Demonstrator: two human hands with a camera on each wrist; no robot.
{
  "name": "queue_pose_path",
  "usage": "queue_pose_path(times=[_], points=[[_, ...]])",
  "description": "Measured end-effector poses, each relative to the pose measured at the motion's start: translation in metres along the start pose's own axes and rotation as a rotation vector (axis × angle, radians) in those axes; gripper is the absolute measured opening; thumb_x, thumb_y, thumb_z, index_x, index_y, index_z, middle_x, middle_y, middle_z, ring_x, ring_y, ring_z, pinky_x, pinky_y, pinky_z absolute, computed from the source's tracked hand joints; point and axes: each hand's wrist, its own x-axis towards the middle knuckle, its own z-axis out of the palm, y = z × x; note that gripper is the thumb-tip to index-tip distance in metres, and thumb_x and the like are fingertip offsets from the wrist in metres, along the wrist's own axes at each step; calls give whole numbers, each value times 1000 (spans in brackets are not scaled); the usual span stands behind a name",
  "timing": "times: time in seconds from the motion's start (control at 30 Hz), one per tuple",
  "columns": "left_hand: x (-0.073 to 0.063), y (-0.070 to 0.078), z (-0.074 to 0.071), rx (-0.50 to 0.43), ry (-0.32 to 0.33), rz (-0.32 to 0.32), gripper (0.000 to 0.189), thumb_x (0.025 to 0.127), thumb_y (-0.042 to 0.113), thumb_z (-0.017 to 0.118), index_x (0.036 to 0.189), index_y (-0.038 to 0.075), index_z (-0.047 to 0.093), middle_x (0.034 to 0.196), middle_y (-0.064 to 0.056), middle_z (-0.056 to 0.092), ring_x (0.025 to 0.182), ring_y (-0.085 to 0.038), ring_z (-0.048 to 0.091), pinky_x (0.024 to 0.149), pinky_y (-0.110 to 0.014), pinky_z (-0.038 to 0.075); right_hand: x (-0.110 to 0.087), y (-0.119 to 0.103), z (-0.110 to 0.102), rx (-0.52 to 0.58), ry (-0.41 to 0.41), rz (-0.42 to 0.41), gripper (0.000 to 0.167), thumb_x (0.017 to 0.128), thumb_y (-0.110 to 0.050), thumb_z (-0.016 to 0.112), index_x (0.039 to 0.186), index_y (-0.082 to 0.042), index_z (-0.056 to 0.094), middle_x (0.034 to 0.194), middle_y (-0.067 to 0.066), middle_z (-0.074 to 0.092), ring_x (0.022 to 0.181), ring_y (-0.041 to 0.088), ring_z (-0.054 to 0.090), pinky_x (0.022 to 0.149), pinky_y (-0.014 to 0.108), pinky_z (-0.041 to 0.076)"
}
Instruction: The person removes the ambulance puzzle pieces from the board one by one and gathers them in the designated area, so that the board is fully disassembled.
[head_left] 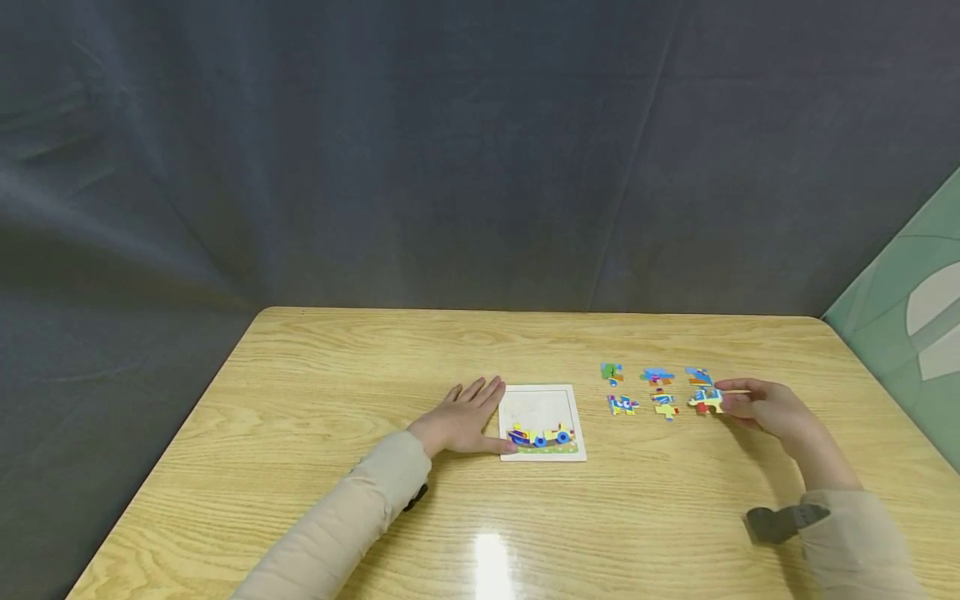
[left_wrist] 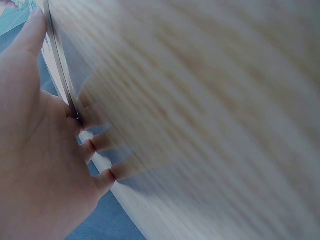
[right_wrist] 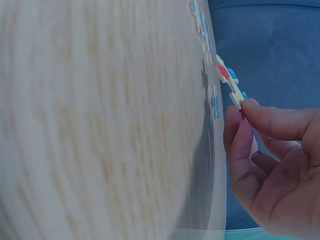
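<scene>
A square white puzzle tray [head_left: 540, 400] lies on the table, its lower part filled with pieces showing a blue-wheeled vehicle. My left hand [head_left: 467, 421] rests flat at the tray's left edge, fingers spread and thumb over its lower left corner. In the left wrist view, the fingertips touch the table beside the tray's edge. At the right, my right hand [head_left: 768, 408] pinches a yellow, red and blue puzzle piece [right_wrist: 231, 80] between thumb and fingers. That piece is lifted off the tabletop in the right wrist view.
Several loose puzzle pieces lie right of the tray, among them a green one [head_left: 611, 372], a blue one [head_left: 657, 377] and a yellow one [head_left: 664, 407]. The wooden table [head_left: 337, 358] meets a dark curtain [head_left: 450, 167] at the back. A green patterned panel [head_left: 915, 308] stands at the right.
</scene>
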Motion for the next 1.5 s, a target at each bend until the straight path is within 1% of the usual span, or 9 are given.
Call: queue_pose_path(times=[0.03,0.1,0.2,0.27,0.53,0.67,0.87,1.07,1.5], points=[[0,0,0,0,-1,1,97,87,71,44,155,20,-3,163,5,-7,151,-18,-5,124,-45,1,0,1,0,-7,-1,2,34,96,-10,56,120,13,54,80,-31,58,76,-14,54,69,13,52],[0,0,0,0,0,1,97,87,71,43,155,20,-3,163,5,-7,151,-18,-5,124,-45,1,0,1,-1,-32,-8,8,42,97,-14,54,125,16,48,82,-31,56,77,-15,53,69,12,51],[1,-1,0,1,0,1,97,87,71,43,155,20,-3,163,5,-7,151,-18,-5,124,-45,1,0,2,-2,-54,-15,23,51,97,-16,54,131,19,39,84,-31,54,77,-16,52,70,12,51],[1,-1,0,0,-2,1,97,87,71,43,155,20,-3,163,5,-8,151,-18,-6,124,-45,0,1,2,-2,-59,-21,33,53,97,-17,54,132,19,37,85,-30,54,78,-16,52,71,12,51],[0,0,-1,-8,1,6,97,88,71,43,155,20,-3,163,5,-7,151,-18,-5,124,-44,0,3,6,-3,-17,-32,46,50,96,-16,57,129,19,41,85,-34,52,78,-16,53,71,10,51],[0,-1,-1,-13,-1,5,97,88,71,43,155,20,-3,163,5,-7,151,-18,-5,124,-44,0,4,6,-4,0,-41,47,49,96,-14,56,128,20,41,85,-31,54,77,-15,55,71,12,53],[0,-1,-1,-13,1,4,97,87,71,44,155,19,-2,163,4,-6,151,-19,-4,124,-44,0,6,7,-4,-19,-45,51,49,97,-12,53,129,22,39,86,-29,54,77,-14,54,71,13,53],[0,0,0,-10,1,2,97,87,71,44,155,19,-2,163,4,-6,151,-18,-4,124,-44,0,5,7,-5,-25,-48,48,47,97,-11,53,128,22,41,87,-29,55,77,-15,54,71,13,53],[-2,1,-2,-11,-1,-1,96,88,70,44,155,19,-2,163,4,-6,151,-18,-4,124,-44,1,6,7,-7,-30,-40,57,51,97,-12,53,131,23,36,88,-27,56,77,-15,55,72,13,54]])
